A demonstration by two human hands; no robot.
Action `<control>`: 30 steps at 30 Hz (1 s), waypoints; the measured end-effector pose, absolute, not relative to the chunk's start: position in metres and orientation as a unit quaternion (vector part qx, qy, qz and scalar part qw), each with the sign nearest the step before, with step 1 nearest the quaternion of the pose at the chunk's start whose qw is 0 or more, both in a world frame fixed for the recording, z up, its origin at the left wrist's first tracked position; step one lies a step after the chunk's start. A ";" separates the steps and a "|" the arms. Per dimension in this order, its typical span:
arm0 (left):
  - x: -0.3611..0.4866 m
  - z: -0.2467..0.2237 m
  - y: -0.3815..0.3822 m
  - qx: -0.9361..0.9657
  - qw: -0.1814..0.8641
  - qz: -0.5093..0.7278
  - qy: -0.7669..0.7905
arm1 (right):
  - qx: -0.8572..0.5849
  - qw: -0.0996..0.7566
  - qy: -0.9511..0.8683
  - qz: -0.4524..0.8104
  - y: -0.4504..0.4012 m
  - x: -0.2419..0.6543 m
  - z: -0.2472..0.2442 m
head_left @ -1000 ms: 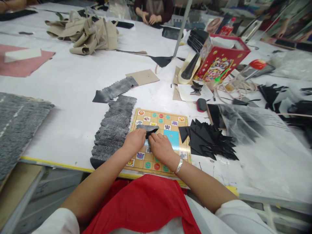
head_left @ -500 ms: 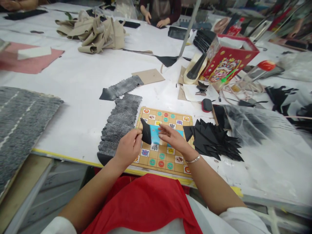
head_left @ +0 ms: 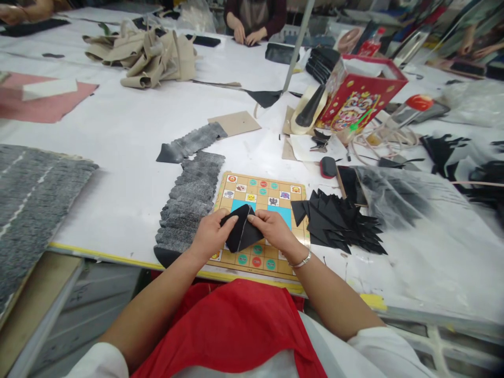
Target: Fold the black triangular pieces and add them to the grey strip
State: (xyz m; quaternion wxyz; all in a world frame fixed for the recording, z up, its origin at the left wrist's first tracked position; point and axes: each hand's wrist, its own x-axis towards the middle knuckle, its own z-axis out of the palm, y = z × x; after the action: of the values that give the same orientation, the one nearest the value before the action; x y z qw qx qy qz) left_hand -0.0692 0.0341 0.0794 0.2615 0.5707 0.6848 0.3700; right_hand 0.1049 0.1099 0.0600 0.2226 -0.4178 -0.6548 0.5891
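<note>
Over a printed game board (head_left: pixel 234 261), my left hand (head_left: pixel 210 231) pinches a black leather-like piece (head_left: pixel 237 233) by its left side, thumb on top. My right hand (head_left: pixel 273 227) is closed on the smooth black part (head_left: pixel 252 237) to the right of it. A thin pale edge runs between the two parts where they meet; I cannot tell if this is one folded piece or two. Just right of the board lies a pile of pointed black pieces (head_left: pixel 334 223). Left of it, overlapping grey-black pieces (head_left: pixel 189 197) form a column.
Another overlapping strip (head_left: pixel 192 143) touches a tan card (head_left: pixel 241 125). Farther right stand a red festive box (head_left: pixel 364 94), a clear bottle with an orange cap (head_left: pixel 411 113) and a small black-red case (head_left: pixel 328 167). Beige material (head_left: pixel 145 55) is heaped at the back. A co-worker's hands (head_left: pixel 248 35) are across the table.
My right hand has gone from open above the board to gripping the smooth black part against the left-hand piece. The held material has turned and now spreads between both hands.
</note>
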 end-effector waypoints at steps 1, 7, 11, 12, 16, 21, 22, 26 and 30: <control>-0.073 0.081 0.034 0.556 0.215 0.384 0.706 | -0.437 0.236 -0.662 0.562 0.111 0.108 0.057; -0.101 0.097 0.044 0.498 -0.096 0.442 0.740 | -0.563 0.300 -0.601 0.482 0.120 0.140 0.038; -0.082 0.077 0.064 0.701 -0.082 0.219 0.674 | -0.540 0.320 -0.574 0.527 0.107 0.144 0.034; -0.075 0.070 0.067 0.722 -0.055 0.154 0.673 | -0.534 0.325 -0.564 0.540 0.101 0.144 0.034; -0.056 0.049 0.054 0.727 -0.019 0.118 0.676 | -0.556 0.333 -0.552 0.525 0.081 0.146 0.035; -0.036 0.031 0.005 0.809 -0.041 0.239 0.536 | -0.590 0.343 -0.577 0.450 0.066 0.147 0.033; -0.031 0.026 -0.002 0.827 -0.044 0.234 0.510 | -0.589 0.343 -0.580 0.445 0.063 0.147 0.033; -0.021 0.004 -0.013 0.848 -0.047 0.196 0.490 | -0.567 0.313 -0.624 0.436 0.056 0.154 0.034; -0.033 0.001 -0.014 0.857 -0.046 0.195 0.475 | -0.503 0.187 -0.670 0.513 0.065 0.168 0.047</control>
State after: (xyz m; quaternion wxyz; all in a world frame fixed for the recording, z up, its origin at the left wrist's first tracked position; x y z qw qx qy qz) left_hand -0.0330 -0.0140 0.0010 -0.0459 0.8567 0.4753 0.1948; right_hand 0.1681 0.0650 0.0469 0.1867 -0.5030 -0.6703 0.5127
